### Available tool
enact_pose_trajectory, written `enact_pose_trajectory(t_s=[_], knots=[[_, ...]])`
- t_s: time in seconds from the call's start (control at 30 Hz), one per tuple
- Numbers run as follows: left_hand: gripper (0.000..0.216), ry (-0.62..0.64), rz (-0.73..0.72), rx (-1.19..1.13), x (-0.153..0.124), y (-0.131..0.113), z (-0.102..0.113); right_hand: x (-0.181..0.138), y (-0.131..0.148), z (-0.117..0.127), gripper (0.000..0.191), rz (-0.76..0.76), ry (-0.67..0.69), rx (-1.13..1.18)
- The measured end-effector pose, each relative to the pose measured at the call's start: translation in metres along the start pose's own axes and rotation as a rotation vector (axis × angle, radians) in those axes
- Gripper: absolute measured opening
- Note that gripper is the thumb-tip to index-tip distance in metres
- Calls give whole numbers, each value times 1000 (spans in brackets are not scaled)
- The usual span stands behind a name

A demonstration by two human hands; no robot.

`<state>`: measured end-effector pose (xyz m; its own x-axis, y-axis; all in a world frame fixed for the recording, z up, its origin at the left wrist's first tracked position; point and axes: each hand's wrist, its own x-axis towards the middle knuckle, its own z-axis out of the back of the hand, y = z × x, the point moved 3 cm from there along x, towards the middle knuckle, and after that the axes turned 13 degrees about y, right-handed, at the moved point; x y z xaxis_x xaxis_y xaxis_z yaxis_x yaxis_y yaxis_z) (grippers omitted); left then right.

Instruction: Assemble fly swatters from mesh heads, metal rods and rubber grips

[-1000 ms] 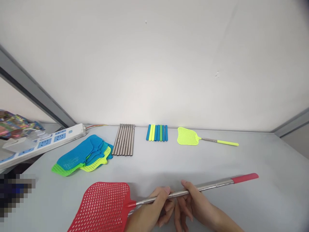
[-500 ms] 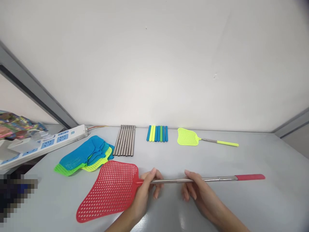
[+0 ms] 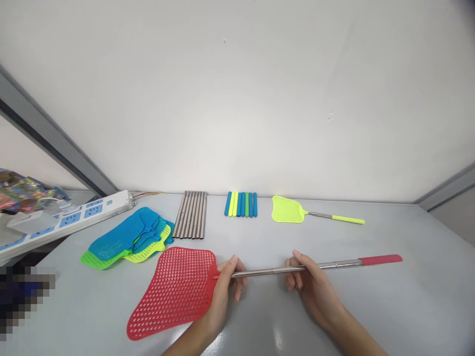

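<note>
A red fly swatter (image 3: pixel 174 289) with a long telescopic metal rod and a red grip end (image 3: pixel 380 259) lies across the grey table in front of me. My left hand (image 3: pixel 222 289) pinches the rod just beside the red mesh head. My right hand (image 3: pixel 309 287) holds the rod further along, near its middle. The rod runs slightly upward to the right.
At the back lie a stack of blue and green swatter heads (image 3: pixel 129 237), several metal rods (image 3: pixel 192 214), several blue, yellow and green handle grips (image 3: pixel 241 204) and a finished yellow swatter (image 3: pixel 293 210). A white power strip (image 3: pixel 70 217) sits at the left edge.
The swatter has swung from a steep slant to nearly level and moved away from me. My hands have spread apart along the rod, left toward the head.
</note>
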<state>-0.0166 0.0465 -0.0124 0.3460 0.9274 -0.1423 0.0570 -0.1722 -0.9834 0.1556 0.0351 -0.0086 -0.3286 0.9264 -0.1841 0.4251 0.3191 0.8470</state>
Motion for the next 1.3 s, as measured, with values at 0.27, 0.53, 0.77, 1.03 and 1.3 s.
enact_pose_trajectory(t_s=[0.27, 0.53, 0.77, 1.03, 1.3], knots=[[44, -3, -7, -74, 2, -6, 5, 2, 2, 9, 44, 20, -22, 31], [55, 422, 245, -29, -6, -1, -11, 4, -13, 0, 52, -76, 322, 81], [52, 362, 308, -91, -7, 7, -11, 2, -13, -8, 57, -137, 392, 51], [55, 376, 323, -89, -6, 7, -6, -3, -15, -21, 64, -235, 410, -8], [59, 422, 252, -111, -10, 8, -7, -7, -13, -28, 59, -242, 463, 6]])
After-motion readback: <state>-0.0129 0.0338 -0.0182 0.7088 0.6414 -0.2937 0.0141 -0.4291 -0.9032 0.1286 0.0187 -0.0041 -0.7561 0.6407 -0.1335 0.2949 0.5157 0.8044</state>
